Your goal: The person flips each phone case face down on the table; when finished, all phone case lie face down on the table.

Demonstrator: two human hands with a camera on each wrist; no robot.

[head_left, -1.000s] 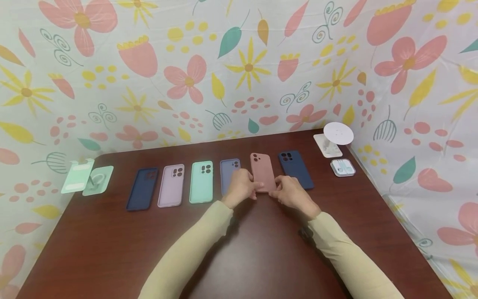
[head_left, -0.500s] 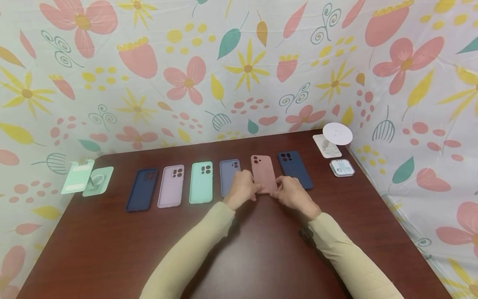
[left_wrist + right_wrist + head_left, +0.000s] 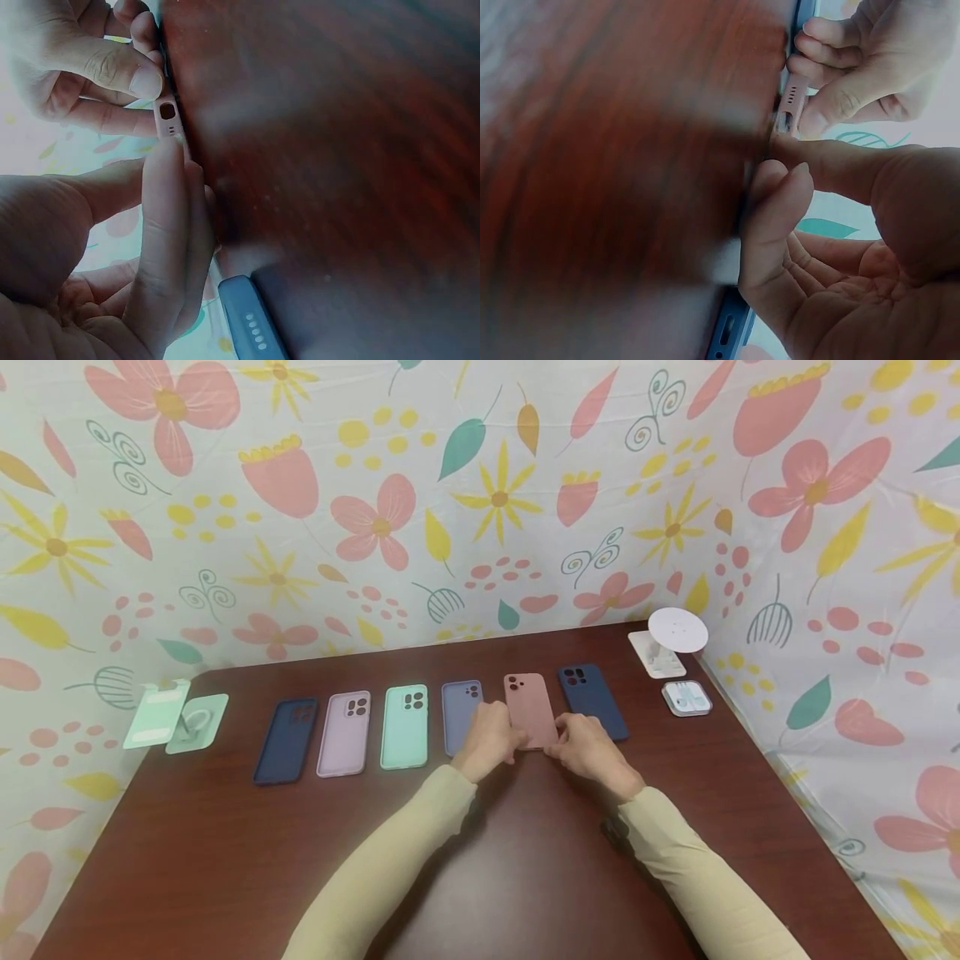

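A pink phone case (image 3: 528, 706) lies back-up in a row of cases on the dark wooden table (image 3: 225, 860). My left hand (image 3: 516, 740) pinches its near left corner and my right hand (image 3: 559, 745) pinches its near right corner. In the left wrist view the pink case's bottom edge (image 3: 168, 117) shows its port cutout between the thumbs and fingers of both hands. The right wrist view shows the same edge (image 3: 790, 103), with my right thumb (image 3: 817, 161) on it. The case's near end is hidden by both hands in the head view.
The row also holds a dark blue case (image 3: 285, 740), a lilac case (image 3: 345, 732), a mint case (image 3: 405, 725), a periwinkle case (image 3: 457, 710) and a navy case (image 3: 594, 697). A mint stand (image 3: 176, 720) sits far left; a white round stand (image 3: 677, 635) and small earbud box (image 3: 687, 697) sit far right.
The pink case has sunk slightly towards the table and now lines up with the row. Both hands have kept their hold and barely shifted.
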